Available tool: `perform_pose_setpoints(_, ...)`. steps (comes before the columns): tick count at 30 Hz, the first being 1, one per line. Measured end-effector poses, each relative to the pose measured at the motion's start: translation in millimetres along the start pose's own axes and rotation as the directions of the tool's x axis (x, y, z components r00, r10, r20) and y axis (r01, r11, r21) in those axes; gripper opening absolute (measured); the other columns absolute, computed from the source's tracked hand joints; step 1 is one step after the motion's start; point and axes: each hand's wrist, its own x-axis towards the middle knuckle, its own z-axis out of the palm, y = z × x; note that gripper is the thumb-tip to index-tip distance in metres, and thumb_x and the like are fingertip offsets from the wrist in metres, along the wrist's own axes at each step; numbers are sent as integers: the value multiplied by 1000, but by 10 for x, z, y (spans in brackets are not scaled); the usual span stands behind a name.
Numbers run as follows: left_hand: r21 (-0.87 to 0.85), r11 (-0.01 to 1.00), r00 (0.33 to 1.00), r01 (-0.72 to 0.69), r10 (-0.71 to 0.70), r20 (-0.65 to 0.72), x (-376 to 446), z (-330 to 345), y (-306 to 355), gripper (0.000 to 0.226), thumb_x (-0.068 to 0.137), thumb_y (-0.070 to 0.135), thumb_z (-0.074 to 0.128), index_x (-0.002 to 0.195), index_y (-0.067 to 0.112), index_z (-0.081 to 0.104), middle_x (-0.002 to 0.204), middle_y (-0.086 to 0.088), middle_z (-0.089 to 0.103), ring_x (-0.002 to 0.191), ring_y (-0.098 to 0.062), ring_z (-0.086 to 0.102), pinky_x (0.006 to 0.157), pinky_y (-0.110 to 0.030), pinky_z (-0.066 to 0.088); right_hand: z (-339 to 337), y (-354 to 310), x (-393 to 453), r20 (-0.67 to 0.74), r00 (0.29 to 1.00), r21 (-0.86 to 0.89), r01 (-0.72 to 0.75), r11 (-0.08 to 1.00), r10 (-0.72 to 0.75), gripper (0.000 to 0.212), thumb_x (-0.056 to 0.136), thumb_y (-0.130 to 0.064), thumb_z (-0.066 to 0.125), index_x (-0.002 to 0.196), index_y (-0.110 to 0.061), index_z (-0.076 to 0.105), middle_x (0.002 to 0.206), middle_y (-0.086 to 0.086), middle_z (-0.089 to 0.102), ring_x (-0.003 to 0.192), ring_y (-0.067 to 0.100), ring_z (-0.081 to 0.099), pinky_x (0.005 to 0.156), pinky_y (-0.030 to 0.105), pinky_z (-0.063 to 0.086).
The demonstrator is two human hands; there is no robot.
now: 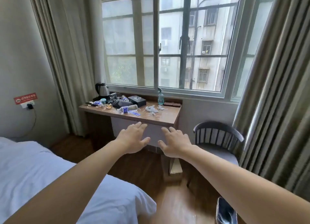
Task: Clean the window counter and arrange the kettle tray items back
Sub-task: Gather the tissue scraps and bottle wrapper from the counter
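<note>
A wooden counter (164, 117) runs under the window. At its back left a steel kettle (102, 89) stands on a dark tray (97, 98) with glasses (114, 95). A plastic water bottle (128, 108) lies on its side mid-counter, and a second small bottle (125, 98) stands behind it. Crumpled tissues (151, 109) are scattered to the right. A black tissue box (137, 100) and a teal spray bottle (160, 97) sit near the window. My left hand (134, 138) and right hand (174, 144) are stretched forward in the air, fingers spread, well short of the counter, holding nothing.
A dark chair (218, 136) stands right of the counter beside a grey curtain (275, 89). A white bed (42, 171) fills the lower left. A shoe (225, 211) lies on the wood floor. A wall socket with a plugged cable (29, 105) is on the left wall.
</note>
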Motion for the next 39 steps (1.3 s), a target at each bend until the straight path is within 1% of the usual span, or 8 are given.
perform_pose_setpoints(1, -16, 1000, 1000, 4, -4, 10, -5, 58, -22, 74, 101, 58, 50, 163, 29, 22, 171, 1, 21, 156, -24, 24, 120, -51, 33, 56, -11, -22, 17, 1000, 3, -13, 1000, 13, 70, 98, -59, 45, 157, -31, 22, 158, 6, 38, 140, 35, 42, 109, 57, 40)
perform_pose_setpoints(6, -87, 996, 1000, 13, -14, -9, 77, 447, -100, 76, 98, 65, 50, 162, 33, 23, 171, 4, 21, 156, -23, 25, 121, -49, 35, 361, 91, 1, 6, 999, -19, -40, 999, 40, 66, 100, -59, 42, 157, -32, 19, 162, 6, 31, 145, 35, 35, 113, 56, 36)
perform_pose_setpoints(12, -172, 985, 1000, 11, -14, -17, 396, 795, -42, 74, 98, 65, 50, 161, 36, 23, 171, 8, 21, 157, -21, 24, 121, -48, 33, 621, 358, 292, 32, 998, -8, -45, 999, 46, 68, 100, -64, 38, 158, -35, 17, 166, 4, 27, 150, 35, 30, 118, 58, 32)
perform_pose_setpoints(19, -149, 988, 999, 30, -34, -24, 1252, 1106, 97, 72, 100, 63, 48, 162, 39, 20, 171, 11, 18, 158, -17, 21, 123, -45, 27, 685, 1003, 1125, 21, 1000, 27, 4, 1000, -5, 68, 101, -63, 36, 160, -34, 16, 164, 1, 31, 148, 31, 35, 116, 53, 35)
perform_pose_setpoints(24, -200, 974, 992, 110, -119, -30, 1886, 1318, 141, 68, 101, 62, 47, 160, 40, 22, 170, 14, 22, 156, -14, 24, 124, -43, 31, 713, 1511, 1727, 67, 997, 109, 36, 993, -44, 67, 102, -62, 33, 160, -33, 16, 156, 0, 44, 136, 27, 50, 110, 49, 45)
perform_pose_setpoints(29, -284, 936, 972, 209, -230, -39, 2380, 1529, 88, 65, 101, 57, 52, 159, 38, 29, 167, 14, 29, 153, -12, 31, 120, -32, 32, 717, 1868, 2358, 73, 995, 142, 60, 988, -71, 66, 103, -60, 33, 161, -33, 17, 151, 1, 50, 129, 28, 56, 105, 47, 48)
perform_pose_setpoints(34, -323, 912, 963, 252, -270, -12, 2827, 1746, -34, 64, 101, 56, 53, 158, 40, 30, 168, 17, 25, 153, -11, 30, 119, -30, 31, 869, 1964, 2915, 85, 991, 175, 87, 981, -103, 63, 104, -59, 34, 160, -34, 21, 152, -1, 49, 130, 27, 55, 105, 46, 49)
perform_pose_setpoints(39, -345, 901, 959, 261, -282, -10, 3370, 1932, -375, 63, 101, 53, 55, 157, 41, 32, 167, 19, 26, 153, -9, 30, 114, -22, 25, 1144, 1918, 3475, 77, 993, 251, 71, 965, -93, 56, 103, -56, 43, 154, -34, 39, 147, -7, 55, 129, 20, 57, 106, 40, 50)
